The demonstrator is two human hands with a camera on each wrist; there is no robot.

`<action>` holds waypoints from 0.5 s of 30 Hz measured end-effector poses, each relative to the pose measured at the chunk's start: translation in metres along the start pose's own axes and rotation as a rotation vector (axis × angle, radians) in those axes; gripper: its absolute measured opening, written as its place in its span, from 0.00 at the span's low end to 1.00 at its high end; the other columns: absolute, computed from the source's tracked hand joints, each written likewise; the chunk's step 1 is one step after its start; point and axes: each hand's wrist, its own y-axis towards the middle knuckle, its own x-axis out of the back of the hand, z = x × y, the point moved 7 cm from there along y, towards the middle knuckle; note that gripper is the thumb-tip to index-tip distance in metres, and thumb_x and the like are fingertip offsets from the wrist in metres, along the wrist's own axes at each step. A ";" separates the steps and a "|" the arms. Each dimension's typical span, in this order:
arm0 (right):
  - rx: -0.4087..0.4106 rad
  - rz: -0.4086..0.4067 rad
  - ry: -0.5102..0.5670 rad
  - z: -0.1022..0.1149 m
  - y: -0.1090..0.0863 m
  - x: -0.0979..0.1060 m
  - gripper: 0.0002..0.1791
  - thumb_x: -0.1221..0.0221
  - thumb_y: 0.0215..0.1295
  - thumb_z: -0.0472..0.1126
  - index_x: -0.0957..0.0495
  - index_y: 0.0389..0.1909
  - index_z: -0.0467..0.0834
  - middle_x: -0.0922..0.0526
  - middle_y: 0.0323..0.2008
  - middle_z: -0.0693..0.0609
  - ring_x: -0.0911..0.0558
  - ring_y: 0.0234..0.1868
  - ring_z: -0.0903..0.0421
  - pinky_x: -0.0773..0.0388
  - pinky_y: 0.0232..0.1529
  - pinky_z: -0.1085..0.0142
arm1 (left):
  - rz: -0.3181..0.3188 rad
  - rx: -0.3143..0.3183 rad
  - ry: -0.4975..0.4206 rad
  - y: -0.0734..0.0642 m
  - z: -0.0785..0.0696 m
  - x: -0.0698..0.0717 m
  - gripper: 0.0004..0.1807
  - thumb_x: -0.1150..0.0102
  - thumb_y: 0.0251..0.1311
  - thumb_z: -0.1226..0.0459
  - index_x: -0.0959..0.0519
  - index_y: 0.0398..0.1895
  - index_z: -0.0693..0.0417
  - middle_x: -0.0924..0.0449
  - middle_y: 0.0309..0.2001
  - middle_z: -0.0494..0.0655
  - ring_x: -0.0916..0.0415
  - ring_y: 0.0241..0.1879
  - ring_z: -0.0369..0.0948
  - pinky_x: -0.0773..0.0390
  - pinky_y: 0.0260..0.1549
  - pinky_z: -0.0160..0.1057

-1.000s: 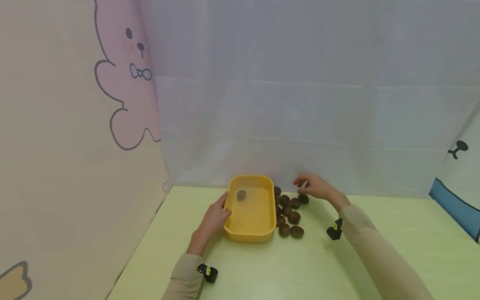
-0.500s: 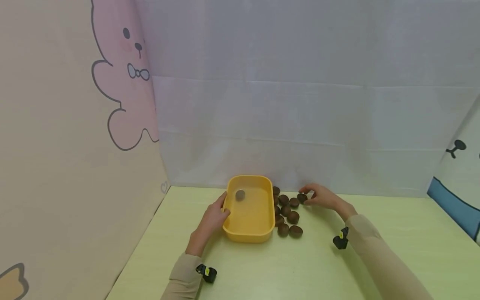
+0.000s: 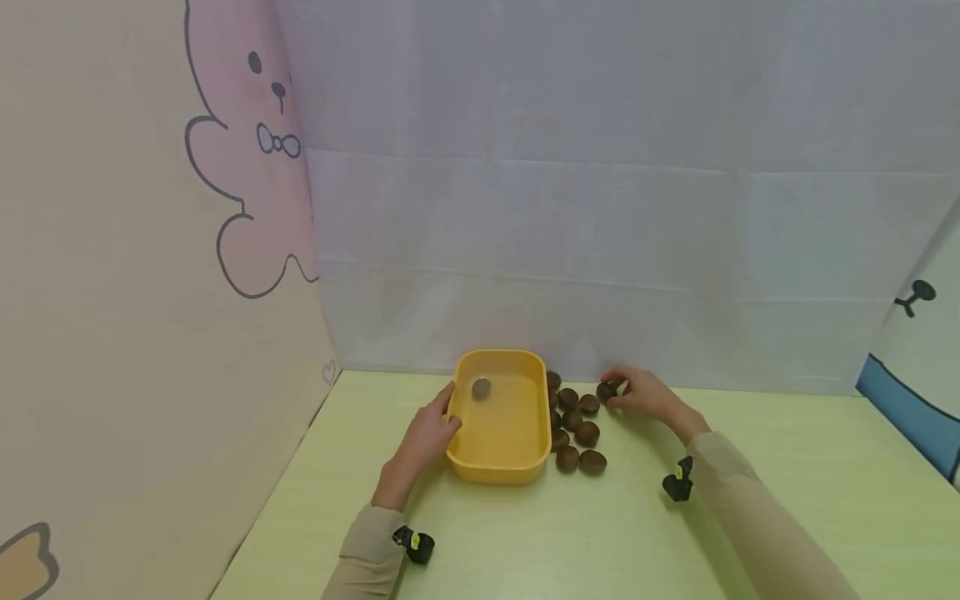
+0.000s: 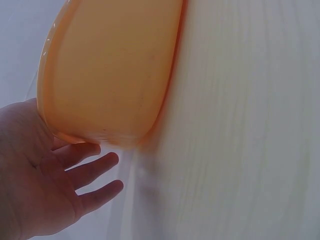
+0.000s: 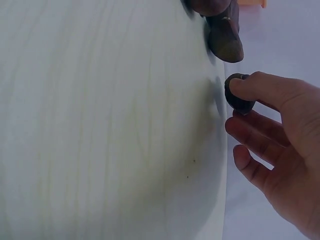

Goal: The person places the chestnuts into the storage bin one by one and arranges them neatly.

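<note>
My left hand (image 3: 426, 432) holds the left rim of a yellow plastic tub (image 3: 501, 473), thumb over the edge and other fingers outside it. The left wrist view shows the tub's outer wall (image 4: 110, 75) with several fingers spread below it. A single greyish-brown round piece (image 3: 482, 388) lies in the tub, too blurred to name surely. My right hand (image 3: 647, 397) pinches a dark brown chestnut (image 3: 606, 391) between thumb and fingers at the back of the group. Close up, that chestnut (image 5: 239, 100) appears slightly above the table. Several other chestnuts (image 3: 587, 433) lie against the tub's right side.
The pale yellow-green table (image 3: 570, 542) ends at a white cloth backdrop (image 3: 600, 250) just behind the tub and chestnuts. A beige wall (image 3: 135, 333) with a pink cartoon figure runs along the left. Black wrist cameras (image 3: 677, 481) are strapped to both wrists.
My right hand has come down from above the back chestnut, taken it between thumb and fingers and shifted it slightly up. The left hand and tub have stayed in place.
</note>
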 end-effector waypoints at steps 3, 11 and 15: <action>0.002 -0.012 0.007 0.003 0.000 0.004 0.21 0.32 0.54 0.36 0.21 0.50 0.34 0.15 0.41 0.38 0.20 0.33 0.55 0.25 0.35 0.65 | -0.003 -0.005 0.002 0.000 -0.001 0.000 0.36 0.50 0.63 0.67 0.43 0.77 0.58 0.28 0.68 0.59 0.25 0.59 0.48 0.25 0.50 0.47; -0.007 -0.024 -0.001 0.021 0.002 0.014 0.22 0.34 0.59 0.39 0.21 0.54 0.36 0.16 0.44 0.40 0.18 0.36 0.53 0.23 0.35 0.63 | -0.007 -0.006 -0.006 -0.002 -0.002 0.001 0.37 0.50 0.62 0.67 0.43 0.77 0.59 0.28 0.67 0.60 0.25 0.59 0.49 0.26 0.52 0.48; 0.025 -0.042 0.004 0.038 0.005 0.018 0.22 0.35 0.61 0.39 0.21 0.55 0.35 0.16 0.46 0.39 0.17 0.40 0.48 0.21 0.36 0.61 | -0.007 -0.009 -0.010 -0.001 -0.003 0.001 0.37 0.49 0.62 0.67 0.43 0.77 0.59 0.29 0.68 0.60 0.25 0.58 0.49 0.26 0.54 0.49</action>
